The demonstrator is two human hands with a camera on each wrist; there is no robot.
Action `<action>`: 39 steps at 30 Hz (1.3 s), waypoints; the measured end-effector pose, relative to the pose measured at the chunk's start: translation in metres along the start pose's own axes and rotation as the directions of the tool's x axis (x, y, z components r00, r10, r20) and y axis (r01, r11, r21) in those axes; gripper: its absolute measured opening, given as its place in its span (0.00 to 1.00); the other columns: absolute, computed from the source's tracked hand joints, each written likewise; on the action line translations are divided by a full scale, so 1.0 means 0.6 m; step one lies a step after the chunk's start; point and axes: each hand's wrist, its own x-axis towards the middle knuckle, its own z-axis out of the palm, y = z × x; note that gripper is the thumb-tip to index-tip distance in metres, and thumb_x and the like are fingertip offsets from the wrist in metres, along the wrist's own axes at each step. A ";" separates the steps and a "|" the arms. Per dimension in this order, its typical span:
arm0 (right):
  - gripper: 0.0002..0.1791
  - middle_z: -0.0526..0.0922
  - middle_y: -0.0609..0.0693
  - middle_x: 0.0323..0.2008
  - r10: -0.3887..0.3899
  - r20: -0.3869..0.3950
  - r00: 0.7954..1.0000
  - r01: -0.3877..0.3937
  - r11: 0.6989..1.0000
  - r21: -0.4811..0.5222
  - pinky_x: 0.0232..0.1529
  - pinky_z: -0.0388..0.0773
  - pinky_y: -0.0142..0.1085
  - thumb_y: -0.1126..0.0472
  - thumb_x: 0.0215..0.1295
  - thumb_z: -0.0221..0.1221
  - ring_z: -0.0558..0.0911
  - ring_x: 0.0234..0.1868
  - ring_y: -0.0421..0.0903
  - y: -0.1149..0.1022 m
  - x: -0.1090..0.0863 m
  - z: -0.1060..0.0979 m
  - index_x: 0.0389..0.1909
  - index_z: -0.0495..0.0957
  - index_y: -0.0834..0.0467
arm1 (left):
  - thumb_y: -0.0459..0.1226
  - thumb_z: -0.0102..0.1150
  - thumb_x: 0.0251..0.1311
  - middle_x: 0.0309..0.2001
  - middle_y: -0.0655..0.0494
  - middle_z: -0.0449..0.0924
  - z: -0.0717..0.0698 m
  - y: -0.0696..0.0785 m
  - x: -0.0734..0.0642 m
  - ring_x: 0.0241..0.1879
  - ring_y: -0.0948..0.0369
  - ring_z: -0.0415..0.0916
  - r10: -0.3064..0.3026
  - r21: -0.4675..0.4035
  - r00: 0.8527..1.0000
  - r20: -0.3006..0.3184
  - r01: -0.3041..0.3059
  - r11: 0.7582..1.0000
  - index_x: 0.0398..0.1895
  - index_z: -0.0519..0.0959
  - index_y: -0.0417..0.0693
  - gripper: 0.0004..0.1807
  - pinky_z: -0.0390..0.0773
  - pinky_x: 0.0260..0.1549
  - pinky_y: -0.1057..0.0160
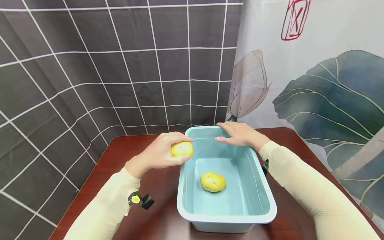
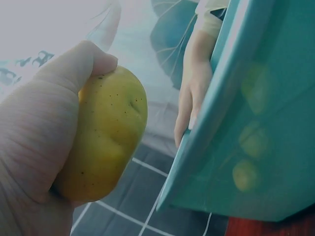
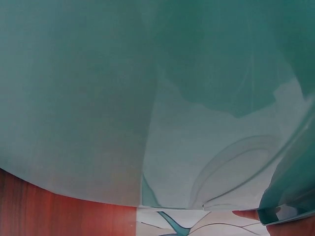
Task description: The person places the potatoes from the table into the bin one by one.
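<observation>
Looking down through the head view, we see the left hand (image 1: 159,151) near the middle of the frame, curled round a yellow potato (image 1: 181,149), thumb on the near side and fingers on the far side. The gap between thumb and fingers is only as wide as the potato. In this view the potato overlaps the left rim of a pale blue basin (image 1: 228,219); its long axis runs roughly left to right, one end toward the palm and the other toward the basin.

In the left wrist view we find the same potato left of centre, its long axis steep, the upper end leaning to the upper right and the lower end pointing to the lower left.

A second potato (image 1: 213,182) rests on the basin floor, right of and below the frame's centre, its long axis mostly sideways with the right end dipping slightly. On the basin wall in the left wrist view we notice yellowish patches (image 2: 253,140); we cannot tell whether they are reflections.

The right hand (image 1: 240,132) grips the basin's far right corner, fingers over the rim and thumb inside.

We see the basin standing on a dark red table (image 1: 156,223), a grey grid-patterned curtain (image 1: 135,66) filling the upper left.
</observation>
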 end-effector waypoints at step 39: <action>0.44 0.47 0.47 0.76 -0.067 -0.078 0.995 0.061 0.995 -0.073 0.70 0.34 0.57 0.27 0.67 0.34 0.39 0.76 0.48 0.007 0.000 0.005 0.77 0.44 0.49 | 0.48 0.66 0.52 0.44 0.64 0.82 0.066 0.036 0.109 0.38 0.68 0.74 -0.014 0.101 0.869 0.495 -0.042 0.994 0.52 0.81 0.52 0.23 0.72 0.37 0.69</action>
